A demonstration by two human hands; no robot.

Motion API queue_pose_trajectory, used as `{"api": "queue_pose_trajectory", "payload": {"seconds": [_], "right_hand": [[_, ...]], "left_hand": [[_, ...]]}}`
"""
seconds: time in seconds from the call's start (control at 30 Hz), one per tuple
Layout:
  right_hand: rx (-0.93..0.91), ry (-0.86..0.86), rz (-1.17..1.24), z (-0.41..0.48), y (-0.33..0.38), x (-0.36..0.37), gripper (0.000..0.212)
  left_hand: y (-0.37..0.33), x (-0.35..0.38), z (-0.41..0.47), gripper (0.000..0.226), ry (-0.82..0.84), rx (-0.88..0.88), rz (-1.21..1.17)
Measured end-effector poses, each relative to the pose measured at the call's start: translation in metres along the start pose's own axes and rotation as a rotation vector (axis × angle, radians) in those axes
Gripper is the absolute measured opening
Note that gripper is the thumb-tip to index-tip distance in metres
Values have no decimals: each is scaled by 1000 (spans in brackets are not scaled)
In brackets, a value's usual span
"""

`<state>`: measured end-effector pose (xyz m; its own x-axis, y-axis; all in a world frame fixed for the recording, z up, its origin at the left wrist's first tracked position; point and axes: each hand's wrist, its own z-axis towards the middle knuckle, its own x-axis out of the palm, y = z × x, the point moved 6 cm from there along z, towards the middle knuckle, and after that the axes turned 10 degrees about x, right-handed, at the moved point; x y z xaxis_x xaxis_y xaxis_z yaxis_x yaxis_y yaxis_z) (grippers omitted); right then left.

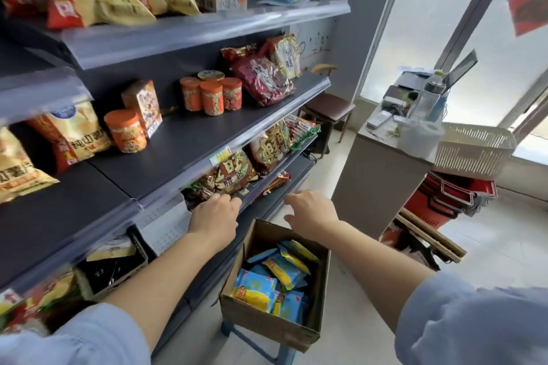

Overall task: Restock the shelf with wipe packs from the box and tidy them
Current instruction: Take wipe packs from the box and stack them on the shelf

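The shelf unit (184, 139) fills the left of the view. Its tiers carry crisp bags, orange tubs and brown snack bags (234, 169), and no blue wipe pack shows on any tier I can see. Below it the cardboard box (267, 323) stands open on a blue stool (255, 344), just beside the lowest shelves. The wipe packs (267, 287), blue and yellow, lie loose and jumbled inside and cover the whole floor of the box. So restocking looks barely begun, or not begun: nearly all the packs are left to move, and there is nothing on the shelf to tidy yet.

The left hand (215, 210) reaches to the front lip of the third tier, among the brown snack bags, with its fingers bent over the edge. Whether its grip has closed on a bag or only rests there I cannot tell. The right hand (311, 210) hovers above the far rim of the box, its grip loose, fingers spread and empty.

Much is hidden. The left forearm covers the tier just under the hand, and that may be where the packs belong. The lowest tiers are dark and cut off at the left. The box walls hide how deep the packs lie, so no count is possible, and their print is too small to read
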<state>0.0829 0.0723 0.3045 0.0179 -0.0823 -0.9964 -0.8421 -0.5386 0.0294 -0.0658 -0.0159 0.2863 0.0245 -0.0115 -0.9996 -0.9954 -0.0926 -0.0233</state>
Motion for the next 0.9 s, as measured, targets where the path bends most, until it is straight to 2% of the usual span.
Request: {"api": "queue_pose_trajectory", "payload": {"seconds": [0.17, 0.6, 0.73, 0.9], "right_hand": [[28, 100, -8, 16, -24, 47, 32], [147, 314, 20, 41, -48, 170, 25], [162, 411, 31, 37, -47, 221, 32], [172, 493, 58, 37, -47, 287, 30]], "left_hand": [[-14, 49, 25, 23, 115, 33, -15], [-24, 176, 77, 26, 377, 182, -99], [-27, 230, 78, 26, 498, 249, -52], [-30, 292, 81, 31, 611, 333, 11]]}}
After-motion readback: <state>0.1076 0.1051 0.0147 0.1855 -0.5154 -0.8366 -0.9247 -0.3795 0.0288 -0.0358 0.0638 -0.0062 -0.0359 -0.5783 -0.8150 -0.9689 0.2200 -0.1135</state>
